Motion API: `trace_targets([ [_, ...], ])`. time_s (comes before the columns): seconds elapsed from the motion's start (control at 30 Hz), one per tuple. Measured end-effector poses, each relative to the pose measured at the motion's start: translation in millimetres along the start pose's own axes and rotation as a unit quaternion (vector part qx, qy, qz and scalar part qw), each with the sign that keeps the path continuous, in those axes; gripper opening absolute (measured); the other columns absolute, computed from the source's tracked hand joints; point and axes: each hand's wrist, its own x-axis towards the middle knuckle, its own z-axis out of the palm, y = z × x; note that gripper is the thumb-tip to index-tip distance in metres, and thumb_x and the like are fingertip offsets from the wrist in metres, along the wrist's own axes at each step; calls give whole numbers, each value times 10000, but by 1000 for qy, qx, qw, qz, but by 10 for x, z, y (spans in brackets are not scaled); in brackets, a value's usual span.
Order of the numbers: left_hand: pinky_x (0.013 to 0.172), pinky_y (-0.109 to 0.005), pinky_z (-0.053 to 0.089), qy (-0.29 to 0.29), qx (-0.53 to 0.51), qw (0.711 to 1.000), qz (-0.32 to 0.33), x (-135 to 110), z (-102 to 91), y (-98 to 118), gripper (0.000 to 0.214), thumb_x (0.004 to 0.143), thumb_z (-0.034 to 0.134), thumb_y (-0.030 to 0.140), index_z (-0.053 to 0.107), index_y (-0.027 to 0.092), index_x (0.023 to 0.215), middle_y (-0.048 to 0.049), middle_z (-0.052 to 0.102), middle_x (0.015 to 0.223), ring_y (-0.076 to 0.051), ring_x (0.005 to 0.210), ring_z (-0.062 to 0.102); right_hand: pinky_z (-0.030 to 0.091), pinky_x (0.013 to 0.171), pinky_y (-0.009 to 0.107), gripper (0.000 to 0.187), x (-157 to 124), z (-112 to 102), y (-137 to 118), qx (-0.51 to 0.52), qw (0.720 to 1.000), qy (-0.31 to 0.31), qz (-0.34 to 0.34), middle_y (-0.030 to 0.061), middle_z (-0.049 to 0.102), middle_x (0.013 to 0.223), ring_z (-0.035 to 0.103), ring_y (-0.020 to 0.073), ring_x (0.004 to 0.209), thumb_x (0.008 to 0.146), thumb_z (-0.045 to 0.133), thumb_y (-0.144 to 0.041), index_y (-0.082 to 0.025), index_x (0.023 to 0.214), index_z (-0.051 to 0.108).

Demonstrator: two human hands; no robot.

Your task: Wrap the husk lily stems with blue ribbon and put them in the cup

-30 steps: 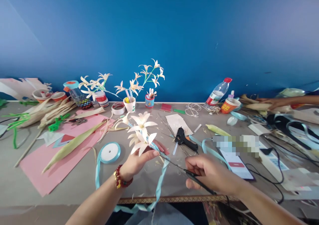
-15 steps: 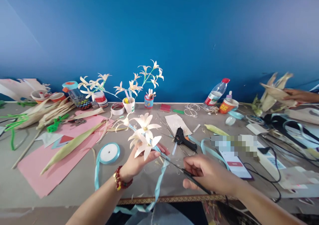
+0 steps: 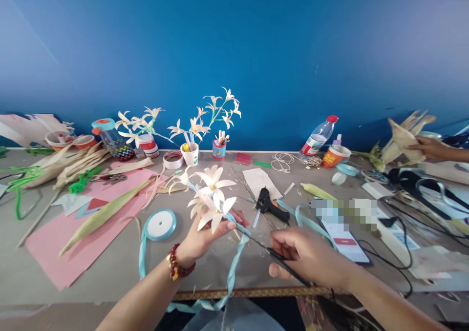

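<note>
- Bench (image 3: 113, 275): littered; from my remote post I advise keeping the work above its front part, away from the glue gun (image 3: 271, 207).
- Flowers (image 3: 213, 186): held over the bench by their blue-wrapped stem (image 3: 229, 217), blooms toward the far left. I would keep finger pressure on the stem alone.
- Left hand (image 3: 207, 234): pinching the stem just below the blooms. I judge this should stay firm so nothing twists.
- Right hand (image 3: 302, 254): closed around the black-handled tool (image 3: 284, 261). Steady, small strokes recommended.
- Ribbon (image 3: 231, 272): hangs from the stem past the front edge. I would keep it slack; tension could, in my judgement, loosen the wrap.
- Tool tip: at the stem, just beside the left hand. I cannot tell whether it bites; angle it clear of the fingers.
- Against one second ago: a co-worker's hand (image 3: 427, 148), far right, now has husks (image 3: 397, 143) lifted off the bench.
- Front bloom (image 3: 216, 218): turned slightly rightward since then.
- Ribbon: hang essentially unchanged.
</note>
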Motion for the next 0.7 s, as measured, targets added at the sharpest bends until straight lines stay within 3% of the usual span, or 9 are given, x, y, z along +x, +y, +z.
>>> trace_targets([
  [0.17,1104,-467,409,-1,26,1000,-4,5,25,46,203,930,634,307,795,210,1007,-81,796,1009,-259,1022,701,245,512,222,489,21,47,31,1,1000,13,-1,-65,377,610,335,106,588,758,706,-576,-209,658,399],
  [0.47,1033,-461,477,31,30,999,-7,-18,-8,3,192,914,654,322,802,212,968,-93,798,972,-292,1080,680,229,501,221,484,19,29,-8,4,1000,25,4,-72,357,576,323,99,563,736,738,-515,-206,617,385],
  [0.7,1066,-452,457,39,5,999,7,-3,16,5,152,914,660,261,797,222,967,-70,792,1007,-255,1025,699,237,496,214,460,28,51,16,-1,1000,22,1,-72,366,583,325,103,573,743,731,-510,-210,640,398],
])
